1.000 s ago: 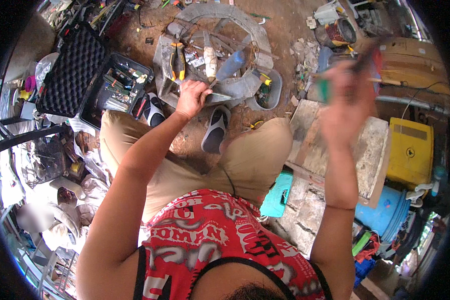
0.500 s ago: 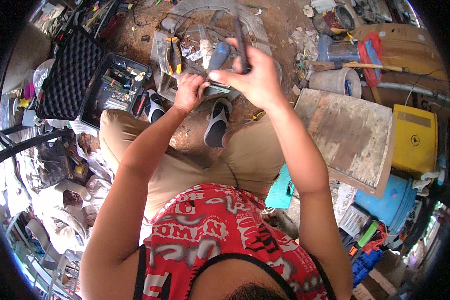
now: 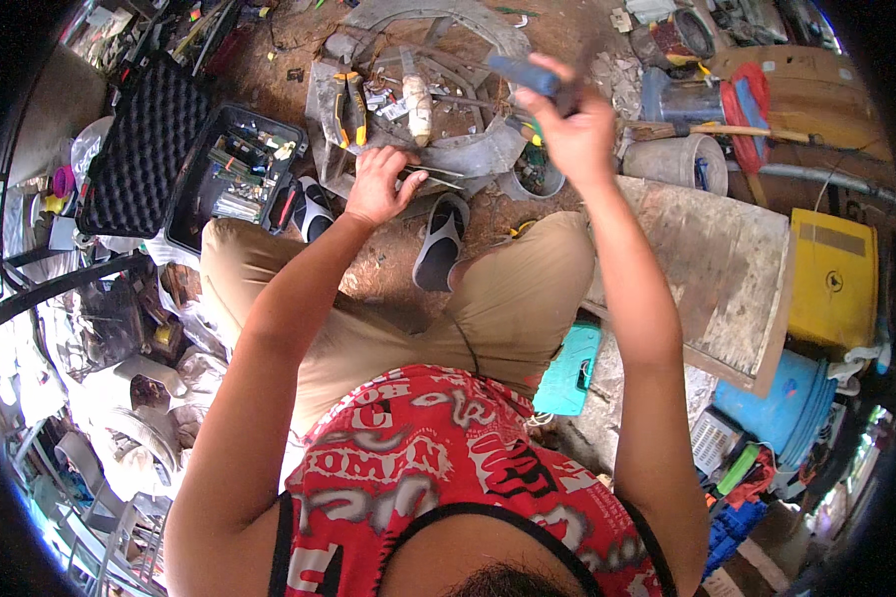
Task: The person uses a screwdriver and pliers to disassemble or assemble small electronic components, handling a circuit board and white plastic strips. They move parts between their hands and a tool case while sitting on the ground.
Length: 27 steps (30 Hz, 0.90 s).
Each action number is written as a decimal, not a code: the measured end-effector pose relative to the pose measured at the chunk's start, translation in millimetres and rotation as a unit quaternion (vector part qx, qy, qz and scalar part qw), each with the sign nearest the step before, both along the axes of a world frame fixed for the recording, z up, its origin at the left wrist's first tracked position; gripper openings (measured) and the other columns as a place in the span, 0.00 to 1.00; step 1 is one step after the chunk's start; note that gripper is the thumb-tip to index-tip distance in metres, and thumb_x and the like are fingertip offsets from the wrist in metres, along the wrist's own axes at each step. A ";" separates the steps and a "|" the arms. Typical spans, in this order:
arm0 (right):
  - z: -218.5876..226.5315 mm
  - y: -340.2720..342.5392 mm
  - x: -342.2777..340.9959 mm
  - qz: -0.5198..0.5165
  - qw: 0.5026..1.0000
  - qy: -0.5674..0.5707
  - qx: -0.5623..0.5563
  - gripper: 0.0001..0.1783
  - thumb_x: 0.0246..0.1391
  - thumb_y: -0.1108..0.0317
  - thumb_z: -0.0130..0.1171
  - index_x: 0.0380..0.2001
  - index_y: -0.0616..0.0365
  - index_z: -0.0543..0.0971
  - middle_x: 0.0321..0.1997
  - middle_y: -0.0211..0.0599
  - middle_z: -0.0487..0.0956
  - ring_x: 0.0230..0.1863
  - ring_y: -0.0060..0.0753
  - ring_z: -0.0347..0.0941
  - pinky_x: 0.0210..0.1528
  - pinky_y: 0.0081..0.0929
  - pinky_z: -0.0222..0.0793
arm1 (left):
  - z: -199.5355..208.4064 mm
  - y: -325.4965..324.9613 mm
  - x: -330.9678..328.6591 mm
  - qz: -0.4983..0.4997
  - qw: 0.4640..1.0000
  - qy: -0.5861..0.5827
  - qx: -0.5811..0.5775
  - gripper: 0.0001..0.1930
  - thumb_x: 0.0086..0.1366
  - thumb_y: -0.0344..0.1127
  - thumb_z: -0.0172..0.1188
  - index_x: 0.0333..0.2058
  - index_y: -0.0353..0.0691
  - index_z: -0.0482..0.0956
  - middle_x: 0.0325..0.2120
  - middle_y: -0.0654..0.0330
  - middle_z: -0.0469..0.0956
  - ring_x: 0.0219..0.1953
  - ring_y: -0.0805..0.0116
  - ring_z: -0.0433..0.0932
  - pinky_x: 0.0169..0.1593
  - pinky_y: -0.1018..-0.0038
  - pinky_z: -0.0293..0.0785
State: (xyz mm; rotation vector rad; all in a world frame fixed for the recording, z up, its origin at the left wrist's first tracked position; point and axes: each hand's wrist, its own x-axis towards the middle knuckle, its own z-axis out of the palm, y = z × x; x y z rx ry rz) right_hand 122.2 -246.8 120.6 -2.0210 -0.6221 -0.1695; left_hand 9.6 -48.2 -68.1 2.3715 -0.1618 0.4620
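My right hand [image 3: 579, 129] is raised at the upper right. Its fingers are closed on a tool with a blue handle [image 3: 526, 74]; the tool's dark part is smeared by motion, so its kind is unclear. Lower and to the left, my left hand [image 3: 380, 185] pinches a thin flat piece [image 3: 440, 176] against the near edge of a grey metal frame [image 3: 488, 154]. On that frame, beyond my left hand, lie pliers with orange and black grips [image 3: 349, 111] and a tool with a whitish wrapped handle [image 3: 418, 111].
At left an open black case [image 3: 287, 149] with foam in its lid holds small circuit boards. A small bucket [image 3: 558, 185] stands beside the frame. A worn wooden board [image 3: 707, 269], a yellow case [image 3: 834, 274], a teal case [image 3: 570, 373] and a blue container [image 3: 782, 398] are at right.
My right hand has swung up and to the right with the blue-handled tool, away from my left hand. My left hand stays nearly in place, still pinching the thin piece.
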 end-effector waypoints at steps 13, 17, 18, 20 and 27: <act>-146.0 -3.0 8.9 0.015 0.929 -0.108 -0.354 0.40 0.38 0.72 0.65 0.57 0.25 0.69 0.40 0.31 0.77 0.41 0.40 0.76 0.42 0.37 0.75 | -4.5 1.6 -1.7 -0.016 1.000 -0.009 0.004 0.13 0.55 0.44 0.64 0.35 0.45 0.76 0.34 0.60 0.74 0.41 0.55 0.72 0.50 0.62 0.63; -151.1 -9.2 5.0 -0.002 0.915 -0.030 -0.402 0.40 0.41 0.71 0.65 0.58 0.27 0.67 0.40 0.33 0.77 0.41 0.42 0.76 0.43 0.38 0.75 | -4.8 5.9 -6.1 -0.039 0.999 -0.015 0.032 0.09 0.56 0.40 0.62 0.33 0.45 0.76 0.33 0.61 0.74 0.40 0.56 0.72 0.48 0.63 0.63; -150.5 -11.4 3.0 -0.006 0.913 -0.019 -0.408 0.40 0.41 0.71 0.66 0.59 0.27 0.66 0.40 0.33 0.77 0.41 0.42 0.76 0.43 0.39 0.74 | -5.8 8.8 -7.5 -0.045 0.998 -0.014 0.042 0.08 0.56 0.39 0.62 0.33 0.45 0.76 0.32 0.61 0.74 0.40 0.56 0.72 0.48 0.63 0.64; -144.9 -8.5 -1.8 -0.044 0.936 0.054 -0.345 0.40 0.41 0.70 0.65 0.59 0.32 0.65 0.38 0.36 0.77 0.40 0.42 0.76 0.42 0.38 0.74 | -8.1 9.1 -9.4 -0.053 0.997 -0.014 0.046 0.07 0.55 0.36 0.61 0.33 0.45 0.76 0.32 0.61 0.74 0.40 0.56 0.72 0.47 0.63 0.64; -129.4 -13.0 -52.0 -0.015 0.978 0.121 -0.172 0.28 0.45 0.72 0.59 0.52 0.51 0.66 0.34 0.44 0.75 0.38 0.46 0.75 0.42 0.39 0.70 | 20.6 6.6 -11.3 -0.050 0.996 -0.052 0.043 0.05 0.53 0.31 0.60 0.30 0.44 0.75 0.30 0.61 0.75 0.36 0.58 0.72 0.43 0.64 0.66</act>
